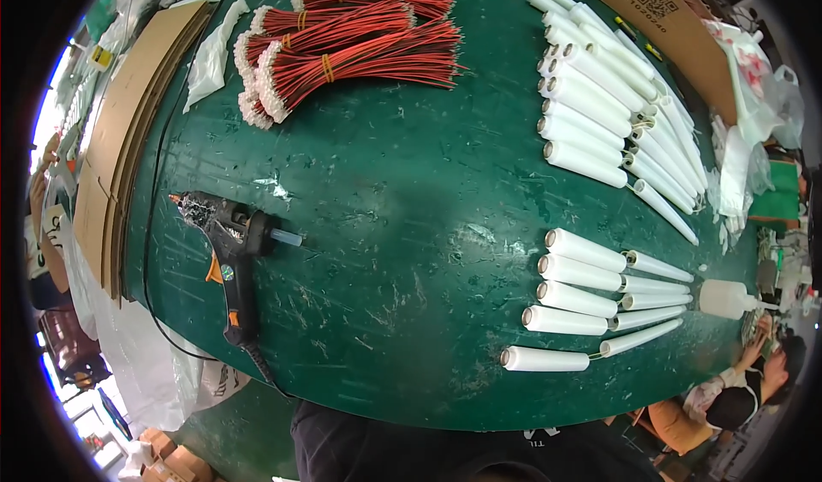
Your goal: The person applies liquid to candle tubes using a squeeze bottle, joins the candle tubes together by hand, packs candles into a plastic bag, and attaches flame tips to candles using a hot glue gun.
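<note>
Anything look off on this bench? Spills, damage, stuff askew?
Glue gun lies on its side, its front end crusted with whitish residue, unlike its cleaner handle. Green tabletop is scuffed and streaked, so it looks worn. No obvious spill.

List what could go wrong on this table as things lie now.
1. The glue gun lies on its side with its nozzle toward the cardboard; if hot, which I can't tell, it might drip or scorch.
2. Its cord runs to the near edge of the table, so a snag could drag it.
3. The white tubes look round and might roll if bumped.
</note>
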`<move>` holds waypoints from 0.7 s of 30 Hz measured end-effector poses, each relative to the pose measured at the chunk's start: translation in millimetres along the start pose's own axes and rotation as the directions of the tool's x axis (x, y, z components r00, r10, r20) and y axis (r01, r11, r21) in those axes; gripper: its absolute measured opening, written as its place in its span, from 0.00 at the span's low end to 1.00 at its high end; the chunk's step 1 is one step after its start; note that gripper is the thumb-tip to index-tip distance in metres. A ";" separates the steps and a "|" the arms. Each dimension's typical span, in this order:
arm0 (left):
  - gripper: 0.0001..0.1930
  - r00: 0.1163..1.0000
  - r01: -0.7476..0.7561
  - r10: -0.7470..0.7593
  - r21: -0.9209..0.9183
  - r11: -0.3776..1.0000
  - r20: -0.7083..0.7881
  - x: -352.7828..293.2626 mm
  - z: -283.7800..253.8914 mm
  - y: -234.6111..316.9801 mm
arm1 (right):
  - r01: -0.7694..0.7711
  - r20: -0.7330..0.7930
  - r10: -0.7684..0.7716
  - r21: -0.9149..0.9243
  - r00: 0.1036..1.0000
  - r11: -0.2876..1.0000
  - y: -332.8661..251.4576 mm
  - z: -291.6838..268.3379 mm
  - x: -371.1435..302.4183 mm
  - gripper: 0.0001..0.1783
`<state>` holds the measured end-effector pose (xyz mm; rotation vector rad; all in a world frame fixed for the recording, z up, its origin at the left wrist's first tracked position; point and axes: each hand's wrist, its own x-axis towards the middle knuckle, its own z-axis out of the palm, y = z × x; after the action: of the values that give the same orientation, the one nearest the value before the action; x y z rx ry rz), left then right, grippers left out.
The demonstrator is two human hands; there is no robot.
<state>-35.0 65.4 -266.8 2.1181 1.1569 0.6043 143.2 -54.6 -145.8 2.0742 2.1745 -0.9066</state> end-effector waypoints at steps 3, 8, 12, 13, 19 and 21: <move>0.24 0.999 0.012 -0.011 -0.009 1.000 0.041 -15.8 -1.5 7.4 | 0.006 0.043 -0.009 0.072 0.999 0.997 -1.0 0.3 -1.9 0.20; 0.24 0.982 0.006 0.003 -0.049 0.999 0.191 -56.7 4.9 39.0 | -0.071 0.117 0.046 0.228 0.992 0.971 -9.2 4.2 -45.7 0.21; 0.24 0.958 -0.042 0.053 -0.046 0.998 0.281 -67.1 -9.3 62.4 | -0.096 0.111 0.060 0.351 0.992 0.931 -18.0 -3.0 -72.3 0.22; 0.24 0.953 -0.055 0.064 -0.041 0.998 0.297 -68.3 -14.0 66.9 | -0.092 0.105 0.056 0.380 0.993 0.921 -20.1 -4.7 -77.0 0.22; 0.24 0.926 -0.067 0.066 -0.010 0.998 0.371 -106.6 -33.1 105.6 | -0.046 0.113 -0.015 0.526 0.994 0.849 -29.5 -7.7 -133.6 0.24; 0.24 0.919 -0.059 0.054 0.000 0.998 0.391 -121.0 -36.4 119.7 | -0.029 0.122 -0.049 0.569 0.991 0.822 -35.7 -11.5 -147.2 0.24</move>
<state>-52.7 -75.6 -166.2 2.1596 0.8776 0.1811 133.5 -183.2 -65.5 2.1169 2.0115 -1.8306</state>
